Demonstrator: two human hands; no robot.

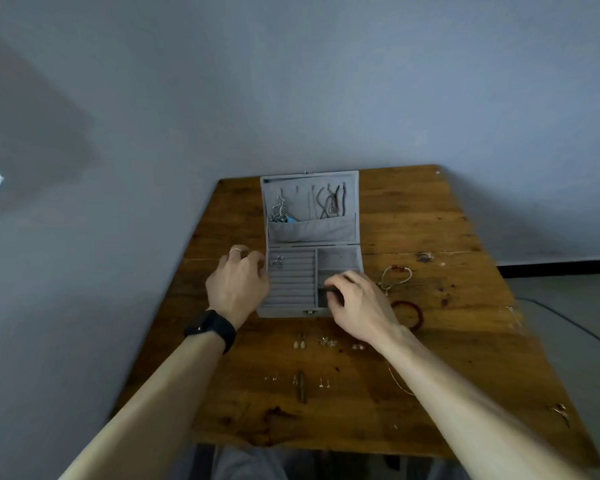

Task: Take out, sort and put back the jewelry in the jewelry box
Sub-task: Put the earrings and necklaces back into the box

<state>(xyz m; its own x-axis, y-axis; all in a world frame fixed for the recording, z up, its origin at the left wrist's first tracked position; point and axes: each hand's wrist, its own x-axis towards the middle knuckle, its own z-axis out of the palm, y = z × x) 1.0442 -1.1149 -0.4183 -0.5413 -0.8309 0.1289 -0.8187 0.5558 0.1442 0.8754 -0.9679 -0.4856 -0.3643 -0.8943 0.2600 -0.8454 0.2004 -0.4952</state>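
Note:
A grey velvet jewelry box (291, 306) lies open on the wooden table (447, 358), its lid (347, 202) upright with necklaces (331, 202) hanging inside. My left hand (238, 284) rests on the box's left edge beside the ring rolls, where small earrings (277, 261) sit. My right hand (355, 301) reaches into the front right compartment; its fingertips are curled, and what they hold is hidden. Several earring pairs (326, 341) lie on the table in front of the box. A red bangle (413, 311) and a beaded bracelet (397, 273) lie right of it.
A thin chain (397, 381) runs under my right forearm. A small dark stick-like item (302, 386) lies among the studs. Another small ornament (561, 410) is near the table's right edge. A wall stands right behind the table, and a cable (568, 323) crosses the floor at right.

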